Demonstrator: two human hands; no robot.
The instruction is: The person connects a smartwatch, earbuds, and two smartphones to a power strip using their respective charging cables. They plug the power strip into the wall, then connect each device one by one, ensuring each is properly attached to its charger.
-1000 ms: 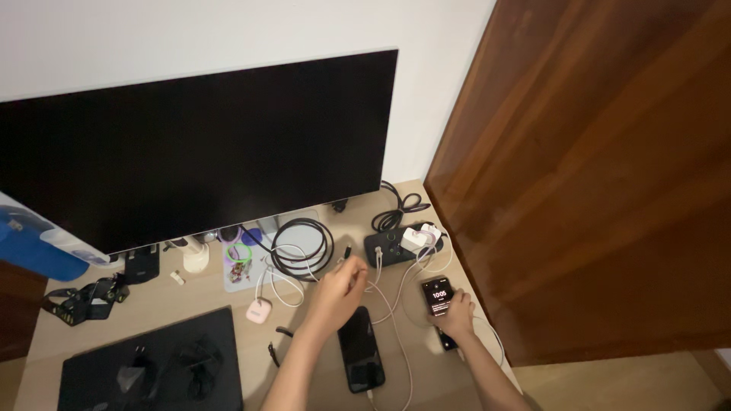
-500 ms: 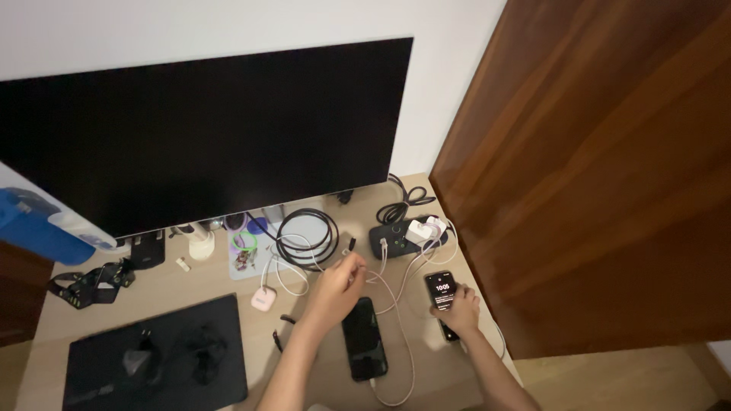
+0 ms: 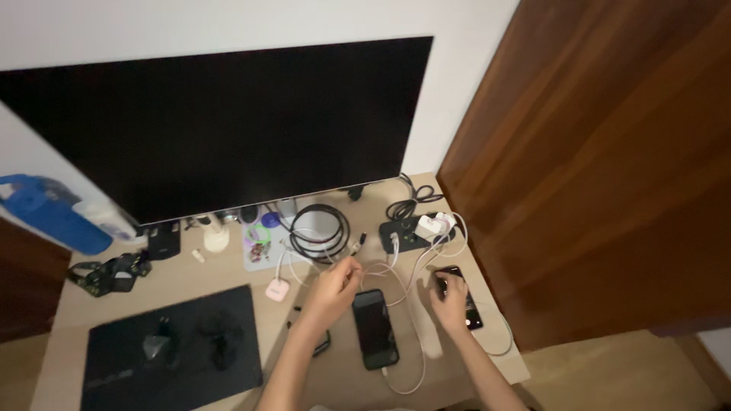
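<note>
White cable (image 3: 378, 268), thin, pinched in left hand (image 3: 332, 292); right hand (image 3: 449, 302) apparently flat on phone (image 3: 461, 304).

head view | high above desk (image 3: 190, 281) | facing down, toward wall

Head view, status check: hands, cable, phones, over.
Left hand pinching white cable, fingers closed on it. Right hand resting on small phone at desk edge. Larger black phone lies between the hands, plugged in. Cable tangle close by.
</note>
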